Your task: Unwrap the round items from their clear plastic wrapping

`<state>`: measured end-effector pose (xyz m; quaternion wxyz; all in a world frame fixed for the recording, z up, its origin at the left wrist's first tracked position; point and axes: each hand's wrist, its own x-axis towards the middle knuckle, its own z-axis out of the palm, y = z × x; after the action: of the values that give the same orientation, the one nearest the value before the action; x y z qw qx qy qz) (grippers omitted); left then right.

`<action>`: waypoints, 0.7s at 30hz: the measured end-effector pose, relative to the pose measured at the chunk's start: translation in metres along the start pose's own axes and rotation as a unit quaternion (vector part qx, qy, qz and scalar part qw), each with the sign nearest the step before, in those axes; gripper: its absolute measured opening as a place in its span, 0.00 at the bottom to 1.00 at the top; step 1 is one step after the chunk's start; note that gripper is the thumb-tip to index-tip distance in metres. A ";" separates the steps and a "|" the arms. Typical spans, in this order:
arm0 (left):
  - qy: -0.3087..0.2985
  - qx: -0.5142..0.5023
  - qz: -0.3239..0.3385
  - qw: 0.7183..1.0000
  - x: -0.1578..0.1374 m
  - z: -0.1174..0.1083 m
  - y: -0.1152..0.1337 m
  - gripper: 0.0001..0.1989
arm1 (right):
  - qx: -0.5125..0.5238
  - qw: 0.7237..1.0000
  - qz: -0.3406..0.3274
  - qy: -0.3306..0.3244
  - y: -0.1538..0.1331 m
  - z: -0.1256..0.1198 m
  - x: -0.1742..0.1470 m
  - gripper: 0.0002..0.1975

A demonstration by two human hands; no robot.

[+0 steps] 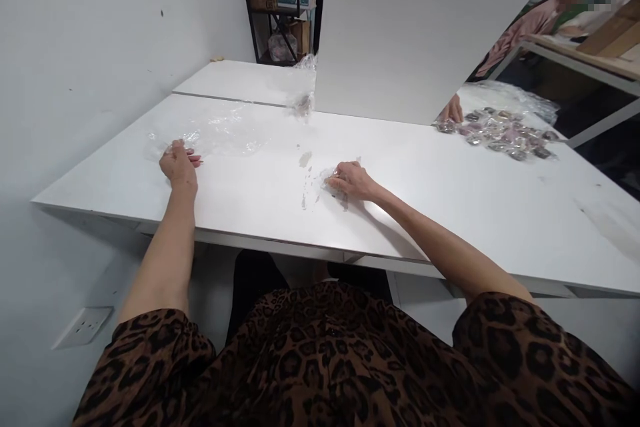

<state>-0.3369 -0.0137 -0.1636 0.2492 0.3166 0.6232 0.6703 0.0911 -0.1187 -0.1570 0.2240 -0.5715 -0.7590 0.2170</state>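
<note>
My left hand (pixel 180 165) is at the left of the white table (pixel 250 193), its fingers curled at the near edge of a thin clear plastic bag (pixel 230 130). The bag lies flat and wrinkled, stretching right from that hand. Near the middle of the table, my right hand (pixel 351 180) is closed on a small crumpled clear plastic packet (pixel 326 180). The fingers cover most of the packet, so its contents cannot be made out. Greyish smudges mark the tabletop around it.
A tall white panel (pixel 385 33) rises from the table's far side. Several dark pieces in clear wrappers (pixel 505 133) lie at the right, beside another person's hand (pixel 453 110). A small clear wrapped bundle (pixel 303 105) sits by the panel. A black shelf cart (pixel 280 13) stands behind.
</note>
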 end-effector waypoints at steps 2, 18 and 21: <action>-0.005 0.008 0.007 1.000 0.001 0.000 -0.001 0.15 | -0.035 0.999 0.000 -0.006 -0.001 -0.004 -0.008 0.17; 0.008 0.014 0.015 1.000 0.007 -0.002 -0.006 0.09 | 0.320 0.936 0.149 -0.021 -0.005 -0.013 -0.093 0.33; 0.004 0.003 0.020 1.000 0.008 -0.003 -0.008 0.08 | 0.425 0.861 0.257 0.115 0.034 -0.036 -0.102 0.28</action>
<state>-0.3449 -0.0086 -0.1702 0.2324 0.3270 0.6194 0.6748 0.1631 -0.2056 -0.1570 0.4669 -0.6164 -0.3887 0.5010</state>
